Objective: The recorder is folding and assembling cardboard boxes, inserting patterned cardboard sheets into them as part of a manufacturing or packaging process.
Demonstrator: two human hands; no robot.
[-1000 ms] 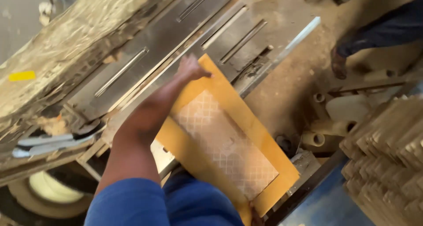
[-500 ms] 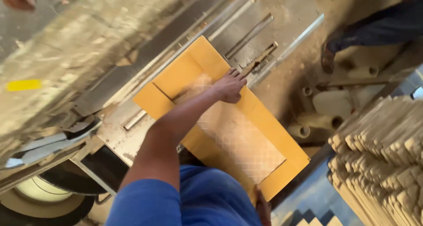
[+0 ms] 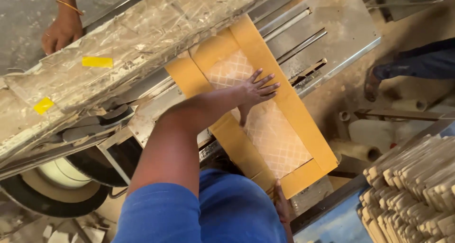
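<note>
On the metal machine desk [image 3: 341, 30] lies a long yellow-bordered panel [image 3: 265, 110] with a pale lattice centre, its far end tucked under the wrapped beam [image 3: 142, 39]. The left hand [image 3: 256, 89] presses flat on the panel, grip spread wide. The right hand [image 3: 280, 206] touches the panel's near corner; its grip I cannot tell. The slots [image 3: 308, 70] just beside the panel could catch fingertips if the palm slips.
</note>
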